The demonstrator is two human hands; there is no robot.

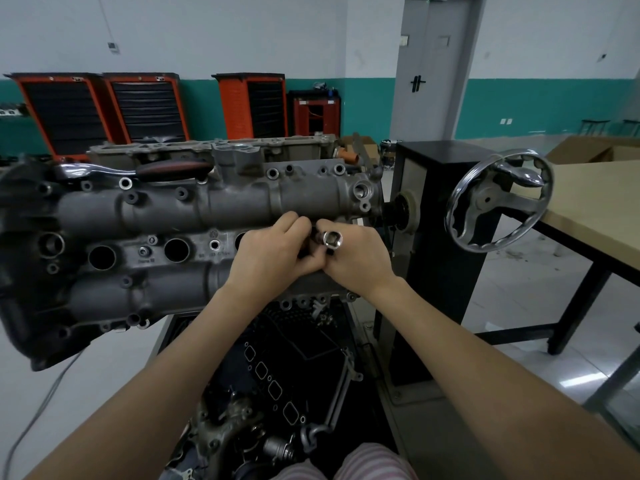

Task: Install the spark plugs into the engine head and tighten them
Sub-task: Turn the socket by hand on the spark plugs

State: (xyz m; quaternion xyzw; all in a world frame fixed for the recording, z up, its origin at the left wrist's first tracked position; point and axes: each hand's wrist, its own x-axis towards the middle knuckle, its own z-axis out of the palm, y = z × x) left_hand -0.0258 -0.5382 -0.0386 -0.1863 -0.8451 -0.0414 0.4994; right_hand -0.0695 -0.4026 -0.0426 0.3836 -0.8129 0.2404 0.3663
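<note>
Item: chromed steel socket (333, 239), rigid, slick; I am gripping its barrel, right hand (356, 259) curled round it, left hand (273, 252) pinching alongside at nine o'clock.

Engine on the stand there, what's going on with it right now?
A person is working at the engine head mounted on a stand. Both hands meet over the row of spark plug wells: the right hand grips a chrome socket, and the left hand pinches something dark at its lower end, too hidden to name. Two wells to the left look open. A ratchet wrench lies unused on top of the head.
</note>
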